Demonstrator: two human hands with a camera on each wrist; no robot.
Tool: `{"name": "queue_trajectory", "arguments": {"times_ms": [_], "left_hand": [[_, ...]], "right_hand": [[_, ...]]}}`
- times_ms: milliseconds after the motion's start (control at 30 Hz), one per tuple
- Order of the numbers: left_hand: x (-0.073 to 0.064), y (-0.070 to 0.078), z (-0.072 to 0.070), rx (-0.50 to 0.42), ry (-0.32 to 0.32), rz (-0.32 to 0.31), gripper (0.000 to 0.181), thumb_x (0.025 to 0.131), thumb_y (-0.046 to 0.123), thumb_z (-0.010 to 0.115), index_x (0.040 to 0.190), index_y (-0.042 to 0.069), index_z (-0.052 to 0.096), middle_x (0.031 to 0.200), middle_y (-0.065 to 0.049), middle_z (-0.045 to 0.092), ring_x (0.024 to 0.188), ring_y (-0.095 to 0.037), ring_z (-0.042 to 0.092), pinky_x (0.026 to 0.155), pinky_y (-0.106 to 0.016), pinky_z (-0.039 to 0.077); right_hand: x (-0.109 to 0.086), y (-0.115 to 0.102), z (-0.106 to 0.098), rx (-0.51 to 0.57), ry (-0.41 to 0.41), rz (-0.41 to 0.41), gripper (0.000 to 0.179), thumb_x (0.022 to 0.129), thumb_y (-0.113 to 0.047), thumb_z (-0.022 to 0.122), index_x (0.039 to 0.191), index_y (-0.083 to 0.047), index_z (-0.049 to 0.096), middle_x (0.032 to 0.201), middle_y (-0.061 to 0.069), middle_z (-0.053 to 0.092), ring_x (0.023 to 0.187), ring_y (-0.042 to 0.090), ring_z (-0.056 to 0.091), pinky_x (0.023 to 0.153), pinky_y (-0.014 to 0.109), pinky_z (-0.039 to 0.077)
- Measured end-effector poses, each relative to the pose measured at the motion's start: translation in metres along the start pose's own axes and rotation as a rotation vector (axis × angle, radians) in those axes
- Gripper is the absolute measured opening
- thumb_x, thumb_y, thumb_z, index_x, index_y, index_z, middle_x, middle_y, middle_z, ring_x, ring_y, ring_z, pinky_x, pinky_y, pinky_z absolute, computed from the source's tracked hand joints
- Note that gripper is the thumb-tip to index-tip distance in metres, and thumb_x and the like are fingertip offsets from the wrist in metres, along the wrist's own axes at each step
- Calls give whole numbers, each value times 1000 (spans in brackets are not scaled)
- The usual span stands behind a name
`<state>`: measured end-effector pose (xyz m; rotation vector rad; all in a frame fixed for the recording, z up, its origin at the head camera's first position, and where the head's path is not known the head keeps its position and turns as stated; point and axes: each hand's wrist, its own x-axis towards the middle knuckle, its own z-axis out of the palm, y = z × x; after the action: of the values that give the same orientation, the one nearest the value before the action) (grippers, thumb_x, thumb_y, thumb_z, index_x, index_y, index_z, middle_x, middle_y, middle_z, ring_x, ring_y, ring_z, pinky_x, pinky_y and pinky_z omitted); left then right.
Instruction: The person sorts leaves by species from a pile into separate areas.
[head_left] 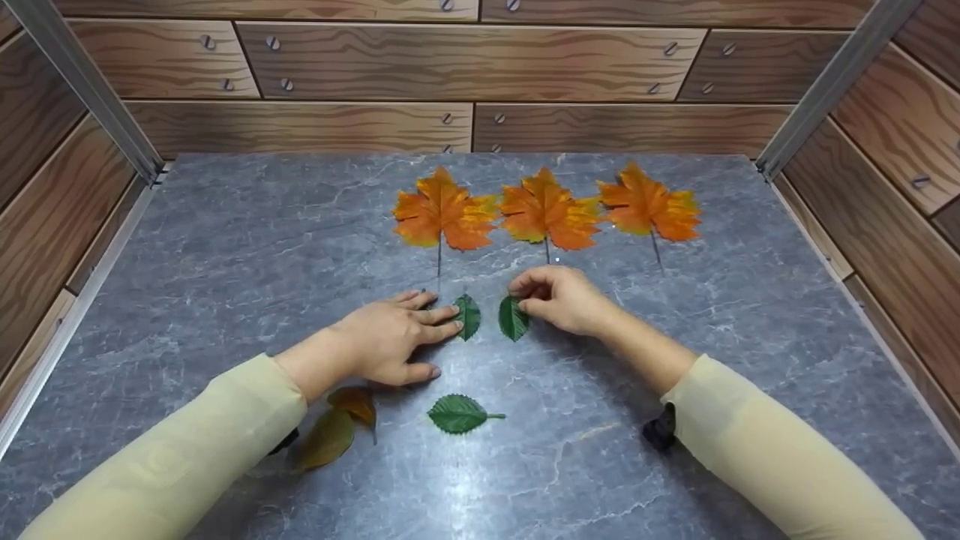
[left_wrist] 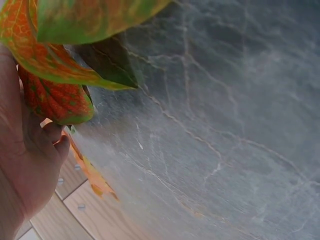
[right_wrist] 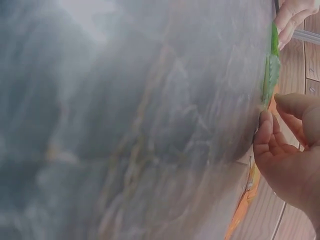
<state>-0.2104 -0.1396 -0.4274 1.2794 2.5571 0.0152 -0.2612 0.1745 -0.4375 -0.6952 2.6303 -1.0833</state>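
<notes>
My left hand (head_left: 394, 337) lies palm down with its fingers spread. Its middle fingertips touch the left edge of a green leaf (head_left: 469, 316). Just to the right, the thumb and index finger of my right hand (head_left: 568, 300) pinch the upper end of a second green leaf (head_left: 513, 321). That leaf (right_wrist: 271, 77) also shows at the thumb tip in the right wrist view. A third green leaf (head_left: 457, 414) lies nearer, its stem pointing right. Beneath my left wrist are an olive leaf (head_left: 328, 440) and an orange-brown leaf (head_left: 358, 405); red-and-green leaves (left_wrist: 57, 97) appear beside the palm in the left wrist view.
Three orange maple leaves stand in a row farther back: left one (head_left: 442, 214), middle one (head_left: 547, 211), right one (head_left: 649, 204), stems towards me. They lie on a grey marbled table (head_left: 247, 225). Wood-patterned panels (head_left: 480, 64) and metal posts (head_left: 832, 90) enclose it.
</notes>
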Motion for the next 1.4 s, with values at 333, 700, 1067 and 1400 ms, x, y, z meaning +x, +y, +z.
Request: {"name": "queue_trajectory", "arguments": {"times_ms": [333, 700, 1067, 1400], "left_hand": [[0, 0, 0, -9, 4, 4, 72, 108, 53, 54, 168, 19, 33, 173, -6, 28, 159, -41, 22, 130, -50, 17], [-1, 0, 1, -23, 19, 7, 72, 107, 51, 56, 168, 18, 35, 173, -8, 29, 159, -41, 23, 130, -51, 17], [0, -1, 2, -7, 44, 17, 73, 106, 52, 57, 167, 16, 37, 172, -8, 31, 158, -42, 25, 130, -51, 18], [-1, 0, 1, -14, 49, 23, 73, 106, 51, 58, 167, 15, 38, 172, -8, 32, 157, -42, 26, 130, -51, 18]], "right_hand": [[-18, -13, -4, 69, 18, -56, 26, 97, -6, 75, 123, -4, 76, 111, 9, 76, 100, 23, 70, 88, 41, 58], [-39, -38, 25, 165, -165, -167, 23, 94, -8, 79, 117, -4, 76, 105, 4, 76, 96, 19, 70, 86, 33, 60], [-56, -48, 54, 185, -327, -184, 21, 94, -12, 82, 114, -7, 77, 101, 2, 76, 91, 11, 70, 85, 30, 60], [-59, -48, 61, 110, -346, -205, 30, 90, -24, 87, 117, -13, 78, 103, -2, 73, 94, 11, 63, 85, 28, 53]]}}
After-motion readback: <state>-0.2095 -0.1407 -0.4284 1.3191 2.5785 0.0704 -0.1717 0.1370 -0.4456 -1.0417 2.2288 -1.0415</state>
